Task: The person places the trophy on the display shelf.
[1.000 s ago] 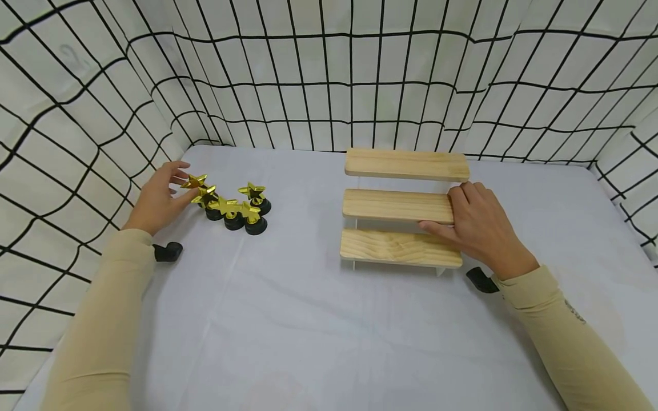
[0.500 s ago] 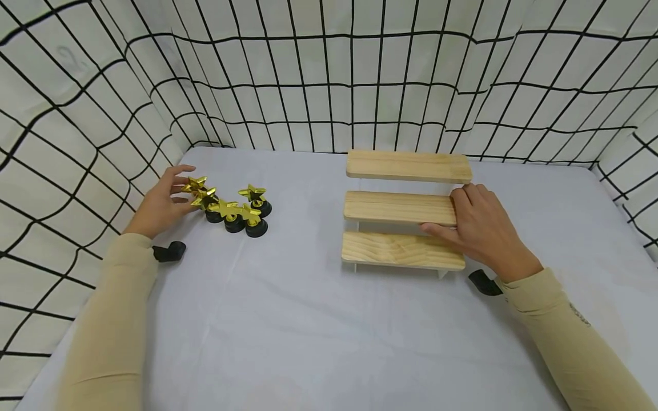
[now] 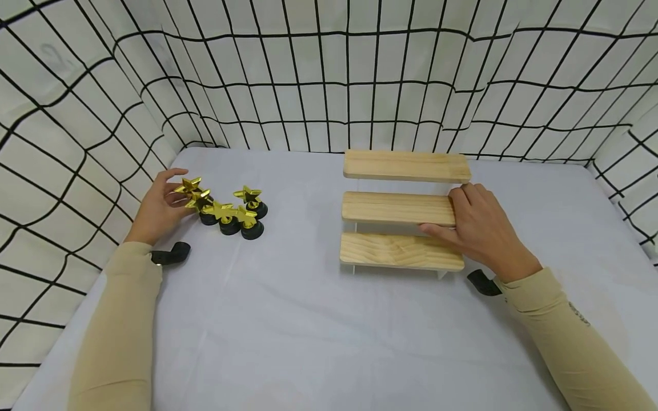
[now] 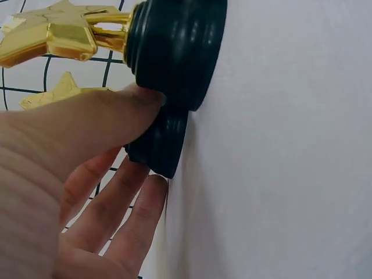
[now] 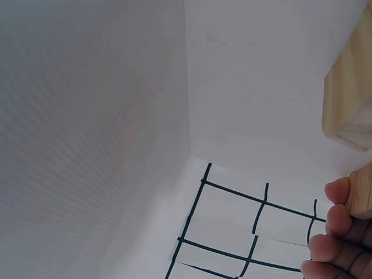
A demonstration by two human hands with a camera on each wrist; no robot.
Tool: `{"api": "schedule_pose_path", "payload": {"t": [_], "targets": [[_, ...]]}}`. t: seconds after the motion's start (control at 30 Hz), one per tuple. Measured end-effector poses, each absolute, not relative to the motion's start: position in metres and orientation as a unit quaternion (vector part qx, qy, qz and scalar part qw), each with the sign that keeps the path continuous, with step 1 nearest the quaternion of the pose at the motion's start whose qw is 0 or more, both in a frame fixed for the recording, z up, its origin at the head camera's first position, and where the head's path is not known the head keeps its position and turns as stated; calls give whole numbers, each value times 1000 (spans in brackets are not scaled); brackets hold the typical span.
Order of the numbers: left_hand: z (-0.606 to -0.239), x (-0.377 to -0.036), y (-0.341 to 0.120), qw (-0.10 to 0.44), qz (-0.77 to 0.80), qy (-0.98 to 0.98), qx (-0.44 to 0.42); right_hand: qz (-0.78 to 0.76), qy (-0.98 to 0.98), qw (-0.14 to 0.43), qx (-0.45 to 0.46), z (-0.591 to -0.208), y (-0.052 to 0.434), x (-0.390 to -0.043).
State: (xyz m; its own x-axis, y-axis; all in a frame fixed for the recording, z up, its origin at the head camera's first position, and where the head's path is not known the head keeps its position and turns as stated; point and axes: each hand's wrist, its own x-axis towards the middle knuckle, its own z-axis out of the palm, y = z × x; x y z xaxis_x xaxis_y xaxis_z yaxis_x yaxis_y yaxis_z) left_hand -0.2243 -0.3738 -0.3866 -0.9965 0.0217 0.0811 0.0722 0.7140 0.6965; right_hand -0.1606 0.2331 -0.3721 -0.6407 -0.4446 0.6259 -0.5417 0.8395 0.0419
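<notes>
The left hand (image 3: 161, 206) rests at the left end of a cluster of small gold star trophies (image 3: 222, 210) on black round bases, standing on the white-covered bench (image 3: 288, 331). Its fingers (image 3: 177, 171) are loosely spread around the leftmost trophy (image 3: 189, 187): the thumb presses the side of a black base (image 4: 174, 52), as the left wrist view shows, while the other fingers (image 4: 125, 215) lie relaxed beneath a second base, their tips touching the cloth. The grip is narrow and light; the thumb touches rather than clamps. The other trophies stand just beyond the fingertips, close together, their bases touching or nearly so.

The right hand (image 3: 483, 231) lies on the right end of a three-step wooden shelf (image 3: 398, 208). Its fingers (image 3: 465, 197) are curled over the end of the middle step, and the thumb (image 3: 437, 230) stretches along the front edge between the middle step and the lowest one (image 3: 401, 251). In the right wrist view the fingertips (image 5: 334, 224) press against the wood's edge (image 5: 363, 197). The top step (image 3: 406, 165) stands just past the fingers, untouched.

Both sleeves are beige, and the walls around the bench are white cloth with a black grid (image 3: 329, 74).
</notes>
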Motion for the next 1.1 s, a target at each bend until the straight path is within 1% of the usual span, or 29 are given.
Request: {"api": "schedule_pose_path", "payload": {"t": [0.17, 0.37, 0.57, 0.8, 1.1], "targets": [[-392, -223, -375, 48, -386, -921, -28, 82, -896, 334, 280, -372, 233, -160], [-393, -224, -373, 62, -386, -920, -27, 82, -899, 327, 281, -372, 234, -161], [-392, -221, -373, 60, -380, -923, -23, 78, -904, 318, 275, -373, 234, -161], [-391, -221, -374, 68, -375, -924, -30, 82, -900, 328, 274, -372, 233, -161], [-393, -221, -374, 63, -369, -927, -9, 77, -904, 319, 273, -374, 233, -162]]}}
